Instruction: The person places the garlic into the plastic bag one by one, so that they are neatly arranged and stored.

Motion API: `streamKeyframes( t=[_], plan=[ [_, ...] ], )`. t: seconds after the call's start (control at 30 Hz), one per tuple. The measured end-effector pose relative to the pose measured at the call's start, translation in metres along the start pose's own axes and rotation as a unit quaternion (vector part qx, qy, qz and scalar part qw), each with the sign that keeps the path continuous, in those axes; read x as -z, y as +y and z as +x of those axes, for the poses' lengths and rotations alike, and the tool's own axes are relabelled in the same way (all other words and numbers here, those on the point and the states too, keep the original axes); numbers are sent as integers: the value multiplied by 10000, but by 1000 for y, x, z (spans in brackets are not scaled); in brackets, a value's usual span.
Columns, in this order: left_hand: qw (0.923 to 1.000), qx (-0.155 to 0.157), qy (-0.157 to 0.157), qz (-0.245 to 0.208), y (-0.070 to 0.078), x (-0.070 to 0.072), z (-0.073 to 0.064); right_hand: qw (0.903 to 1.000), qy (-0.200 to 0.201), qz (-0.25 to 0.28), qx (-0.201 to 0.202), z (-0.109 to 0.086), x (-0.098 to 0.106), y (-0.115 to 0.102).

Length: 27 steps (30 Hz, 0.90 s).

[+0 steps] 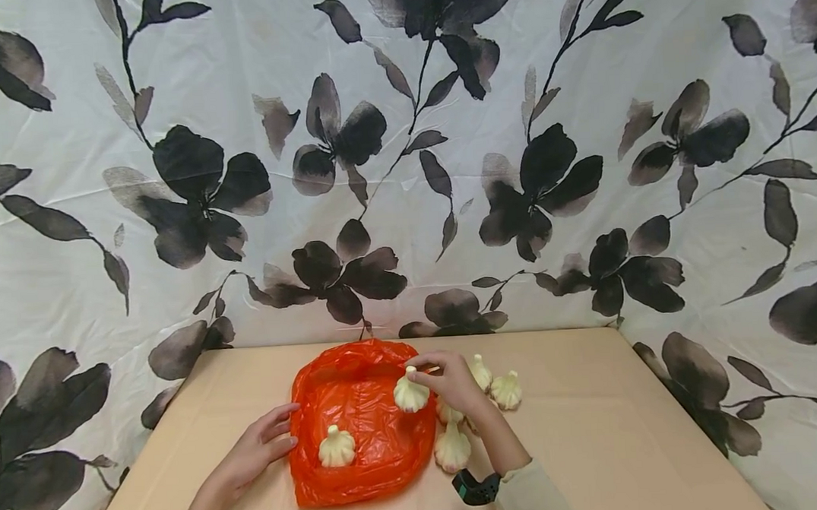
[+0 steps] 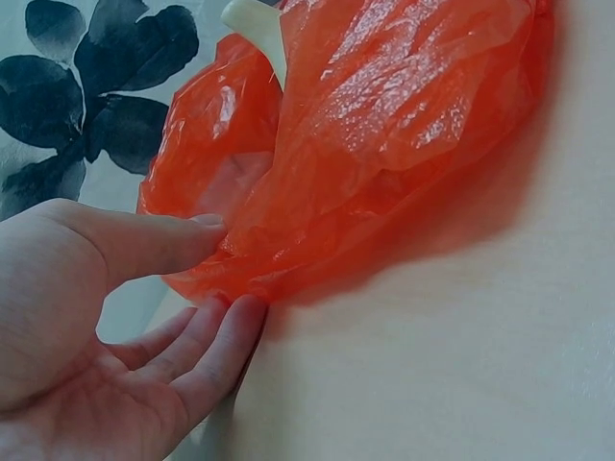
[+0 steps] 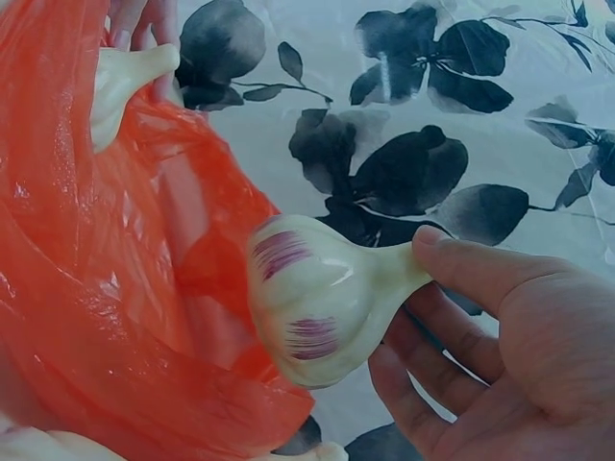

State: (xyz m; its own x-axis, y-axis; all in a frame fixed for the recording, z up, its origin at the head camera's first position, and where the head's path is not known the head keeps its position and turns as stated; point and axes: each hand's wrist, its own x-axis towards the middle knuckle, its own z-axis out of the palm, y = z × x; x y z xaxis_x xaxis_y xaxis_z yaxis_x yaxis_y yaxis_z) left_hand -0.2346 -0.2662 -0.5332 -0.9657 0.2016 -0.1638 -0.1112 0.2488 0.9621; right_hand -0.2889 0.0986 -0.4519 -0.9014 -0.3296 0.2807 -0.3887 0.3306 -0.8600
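Presently | left hand [image 1: 256, 448], fingers spread, touches red bag [image 1: 364, 487] edge | right hand [image 1: 456, 380] pinches garlic bulb [image 1: 411, 396] near rim | table [image 1: 608, 429] stretches rightward

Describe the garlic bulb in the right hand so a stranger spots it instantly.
In the head view, find the open red bag on the tan table. Over its right side, the right hand pinches a garlic bulb by its stem. It is the only bulb held: another lies in the bag, others beside it.

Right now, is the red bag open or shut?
Open: in the head view, the red bag gapes wide, with a garlic bulb visible inside.
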Motion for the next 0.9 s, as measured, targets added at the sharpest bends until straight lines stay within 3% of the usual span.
streamKeyframes(
  t=[0.33, 0.9],
  plan=[
    [9998, -165, 33, 77, -1, -2, 0, 9996, -196, -176, 75, 10, -7, 5],
    [9999, -64, 106, 28, -1, 2, 11, 9993, -356, -104, 15, 28, -28, -5]
  ],
)
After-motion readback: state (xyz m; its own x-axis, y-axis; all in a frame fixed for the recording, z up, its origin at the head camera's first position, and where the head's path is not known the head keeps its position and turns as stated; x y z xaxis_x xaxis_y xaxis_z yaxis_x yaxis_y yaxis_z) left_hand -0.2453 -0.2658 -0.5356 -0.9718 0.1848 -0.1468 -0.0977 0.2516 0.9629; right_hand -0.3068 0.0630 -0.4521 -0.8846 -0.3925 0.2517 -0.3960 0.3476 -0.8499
